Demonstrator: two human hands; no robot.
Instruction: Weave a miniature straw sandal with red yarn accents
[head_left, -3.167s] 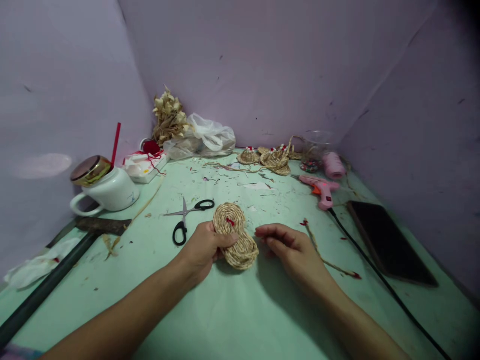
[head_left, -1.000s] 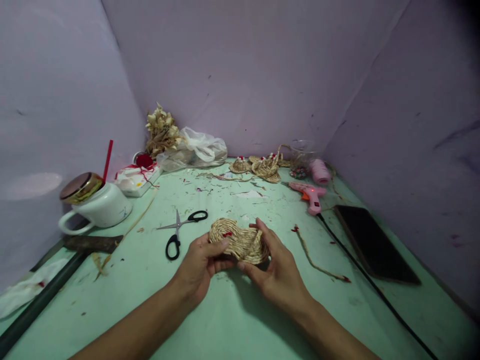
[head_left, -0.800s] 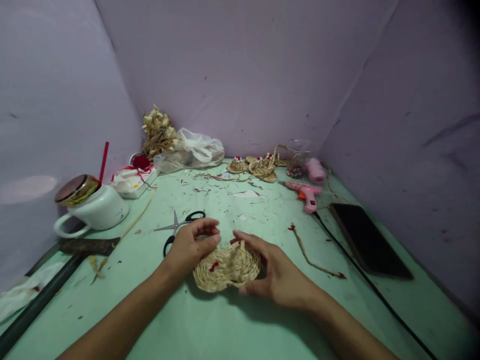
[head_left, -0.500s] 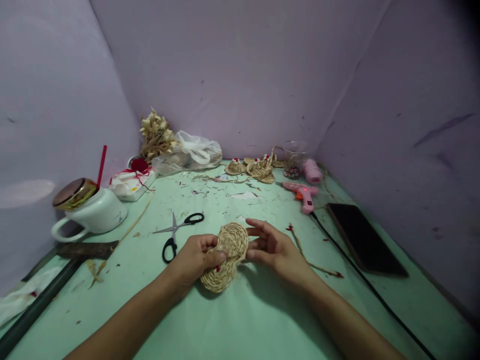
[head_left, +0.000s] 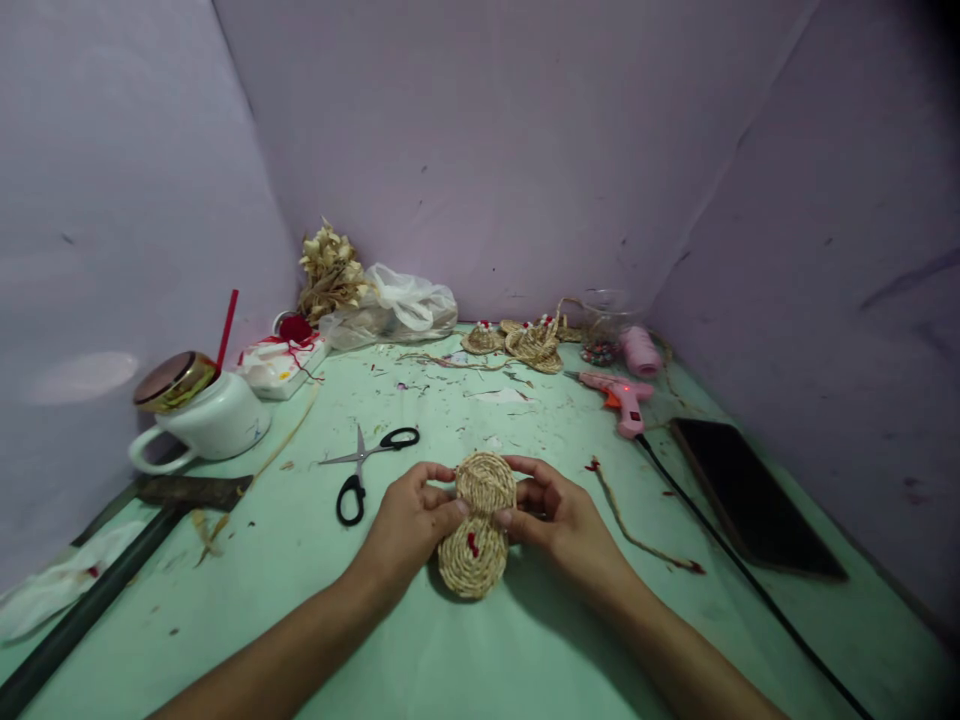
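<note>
Both my hands hold a woven straw piece (head_left: 477, 525) made of two joined coiled rounds, with a small red spot on the near round. It stands lengthwise just over the green table (head_left: 480, 660). My left hand (head_left: 409, 522) pinches its left side at the waist with thumb and fingers. On the other side, my right hand (head_left: 559, 515) grips it, fingers curled behind the far round.
Black-handled scissors (head_left: 367, 468) lie left of my hands. A pink glue gun (head_left: 621, 397) with a black cord (head_left: 739, 585), a dark tablet (head_left: 754, 495) and a straw strand (head_left: 637, 530) lie to the right. A white mug (head_left: 202, 415), a hammer (head_left: 112, 570), more straw pieces (head_left: 525, 342) and a plastic bag (head_left: 397, 300) sit farther off.
The straw piece was turned over and around between my hands, from lying sideways to lengthwise. The red spot now faces up on the near round. My right hand closed onto it.
</note>
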